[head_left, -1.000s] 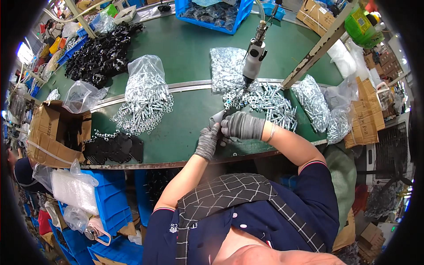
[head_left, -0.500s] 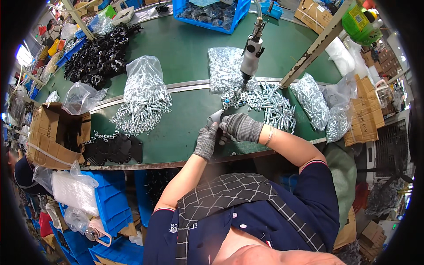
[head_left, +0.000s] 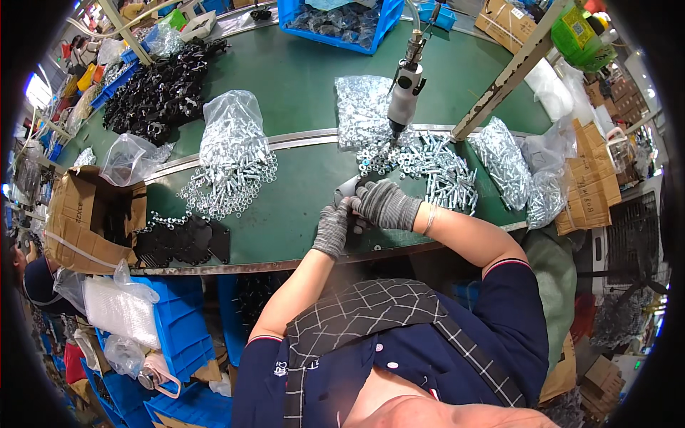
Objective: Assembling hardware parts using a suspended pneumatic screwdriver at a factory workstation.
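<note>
My left hand (head_left: 332,230), in a grey striped glove, is closed on a small grey metal part (head_left: 347,187) that juts up beyond the fingers. My right hand (head_left: 389,205), gloved alike, curls over the same part from the right with its fingers bent; whatever lies under them is hidden. Both hands meet above the green table (head_left: 285,207) near its front edge. Just beyond them lie loose nuts (head_left: 378,161) and a pile of silver bolts (head_left: 451,178). A hanging air screwdriver (head_left: 404,96) points down at the nuts.
Left of my hands, bolts and washers (head_left: 227,182) spill from a clear bag. Black plates (head_left: 184,241) lie by an open carton (head_left: 89,214). Bagged bolts (head_left: 501,162) and a slanting post (head_left: 506,75) stand right. A blue bin (head_left: 339,32) sits at the back.
My right hand has shifted slightly left and down against the left one. The metal part has tilted a little, and the screwdriver sways slightly.
</note>
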